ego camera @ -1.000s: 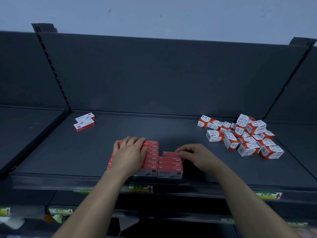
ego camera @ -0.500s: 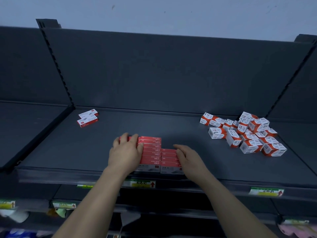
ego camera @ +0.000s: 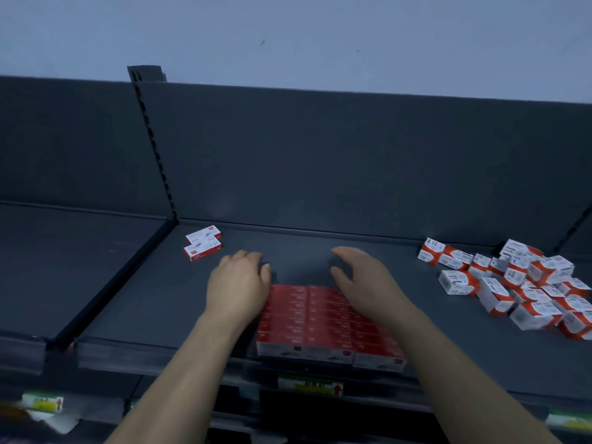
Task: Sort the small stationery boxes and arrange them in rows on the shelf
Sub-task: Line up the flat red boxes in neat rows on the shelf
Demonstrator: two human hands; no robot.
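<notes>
On the dark shelf, red boxes sit packed in tight rows at the front edge, and both hands hover over their far end with nothing in either grip: the left hand is loosely curled beside the block's left corner, the right hand spread with fingers released (whether either touches the boxes is unclear). Two white boxes lie near the back left corner, well apart from a loose pile of red-and-white boxes at the right.
</notes>
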